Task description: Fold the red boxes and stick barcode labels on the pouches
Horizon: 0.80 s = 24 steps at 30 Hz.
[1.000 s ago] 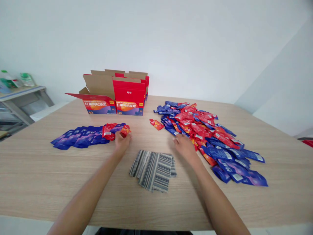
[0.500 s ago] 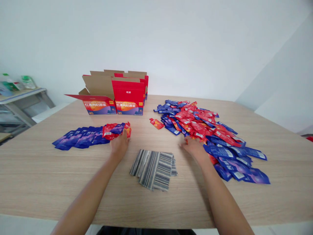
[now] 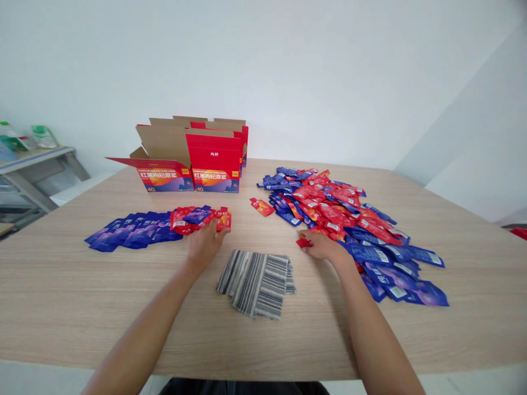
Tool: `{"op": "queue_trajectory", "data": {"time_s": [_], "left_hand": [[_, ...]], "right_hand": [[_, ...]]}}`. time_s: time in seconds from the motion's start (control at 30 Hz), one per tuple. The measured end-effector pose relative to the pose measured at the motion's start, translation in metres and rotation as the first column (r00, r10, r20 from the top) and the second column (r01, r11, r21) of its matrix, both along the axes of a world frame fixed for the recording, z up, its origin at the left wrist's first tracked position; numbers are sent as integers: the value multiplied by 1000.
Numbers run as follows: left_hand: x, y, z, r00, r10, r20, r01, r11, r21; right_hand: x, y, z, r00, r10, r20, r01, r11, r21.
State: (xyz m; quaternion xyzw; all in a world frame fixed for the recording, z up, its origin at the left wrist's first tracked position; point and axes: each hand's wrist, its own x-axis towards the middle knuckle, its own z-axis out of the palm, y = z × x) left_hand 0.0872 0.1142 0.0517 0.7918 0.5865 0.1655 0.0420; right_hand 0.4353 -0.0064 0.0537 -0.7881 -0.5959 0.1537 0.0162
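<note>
My left hand (image 3: 205,245) rests at the right end of a row of sachets (image 3: 140,230), its fingers closed on a red sachet (image 3: 223,219) laid at the row's end. The row runs from blue sachets on the left to red ones on the right. My right hand (image 3: 324,246) sits at the near edge of a big loose pile of red and blue sachets (image 3: 349,219), pinching a red sachet (image 3: 303,242) out of it. A folded striped cloth (image 3: 257,277) lies between my hands.
Two open red cardboard boxes (image 3: 193,159) stand at the back of the wooden table (image 3: 82,296). One red sachet (image 3: 262,207) lies alone between boxes and pile. A grey shelf (image 3: 28,164) with bottles stands at far left.
My left hand has laid its red sachet further right at the row's end. My right hand moved into the pile's edge and pulled a red sachet toward me.
</note>
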Motion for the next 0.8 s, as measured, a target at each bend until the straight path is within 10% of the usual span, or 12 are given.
{"op": "queue_trajectory", "data": {"time_s": [0.07, 0.17, 0.27, 0.43, 0.67, 0.8], "left_hand": [[7, -6, -6, 959, -247, 136, 249, 968, 3], [15, -17, -13, 722, -655, 222, 669, 743, 15], [21, -26, -16, 574, -801, 169, 817, 574, -50], [23, -26, -16, 598, -798, 82, 802, 596, -45], [22, -20, -19, 696, -712, -90, 715, 699, 3], [14, -11, -17, 717, -697, -18, 696, 717, -14]], "right_hand": [[-7, 3, 1, 982, 100, -159, -99, 995, 16], [-26, 7, 0, 868, 234, -438, -198, 972, 127], [-45, 9, -1, 933, 255, -253, -202, 955, 217], [-58, 8, 3, 986, 143, 86, -151, 984, 96], [-78, 8, 25, 981, 25, -191, 44, 937, 347], [-114, 0, 25, 947, 70, -313, 7, 972, 236]]}}
